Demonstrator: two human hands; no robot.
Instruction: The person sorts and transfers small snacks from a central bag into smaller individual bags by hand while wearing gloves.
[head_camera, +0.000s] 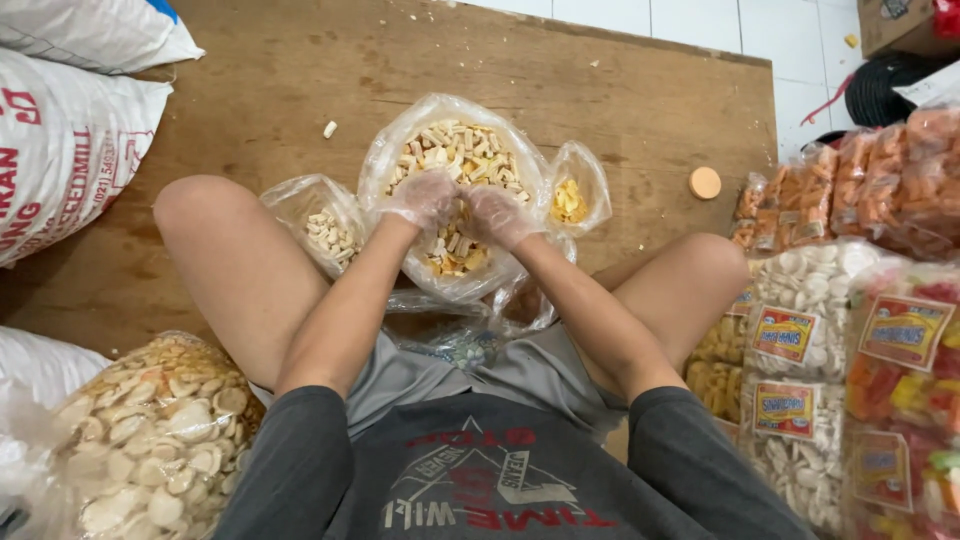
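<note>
A: Head view. Where were the hands?

B: Both sat inside the mouth of the large clear bag of crackers, just ahead of the lap. The left hand and right hand wore thin clear gloves and were side by side, nearly touching.

A: Grip?

B: Both were curled loosely down into the pale stick-shaped crackers. Couldn't tell whether either had closed on any pieces.

A: Bag's orientation?

B: Long axis ran away from the body across the wooden board; the open mouth faced up toward the camera, its rim spread around the wrists.

A: Neighbours?

B: A small bag of pale crackers lay just left of the left hand, a small bag of yellow pieces just right of the right hand. An orange cap lay farther right, well apart. Packed snack bags were stacked beyond the right knee.
</note>
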